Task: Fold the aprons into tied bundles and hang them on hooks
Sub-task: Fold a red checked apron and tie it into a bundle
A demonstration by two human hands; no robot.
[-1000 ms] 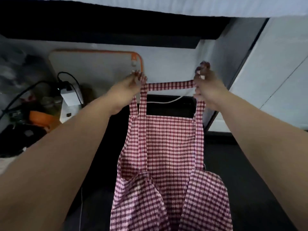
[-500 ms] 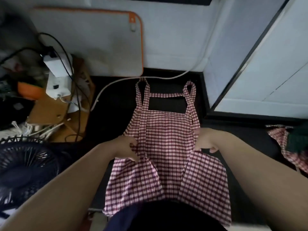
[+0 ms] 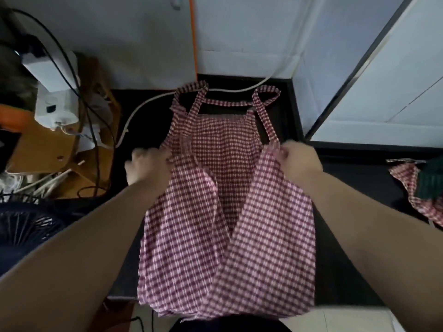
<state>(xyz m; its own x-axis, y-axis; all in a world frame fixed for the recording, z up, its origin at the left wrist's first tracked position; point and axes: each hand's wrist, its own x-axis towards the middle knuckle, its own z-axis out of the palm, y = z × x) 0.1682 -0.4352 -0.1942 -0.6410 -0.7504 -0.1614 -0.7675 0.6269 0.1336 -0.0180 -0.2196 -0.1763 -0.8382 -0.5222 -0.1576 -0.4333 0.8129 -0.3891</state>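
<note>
- head view: a red-and-white gingham apron [image 3: 225, 212] lies spread on a black tabletop [image 3: 354, 178], bib toward the far wall, skirt hanging over the near edge.
- its neck strap [image 3: 227, 103] lies flat at the far end, with a loop at each corner.
- left hand [image 3: 147, 165] sits at the apron's left waist edge, fingers curled onto the fabric; the motion blur hides the exact hold.
- right hand [image 3: 299, 161] pinches the top corner of the right skirt panel, lifted slightly off the table.
- the two skirt panels overlap the middle, leaving a narrow v of bib showing between them.
- second apron [image 3: 407, 183] lies crumpled at the table's right edge, a dark green object [image 3: 431, 180] on it.
- white cable [image 3: 143, 107] curves past the bib; cardboard box [image 3: 48, 149] and dark fan [image 3: 26, 224] stand to the left.
</note>
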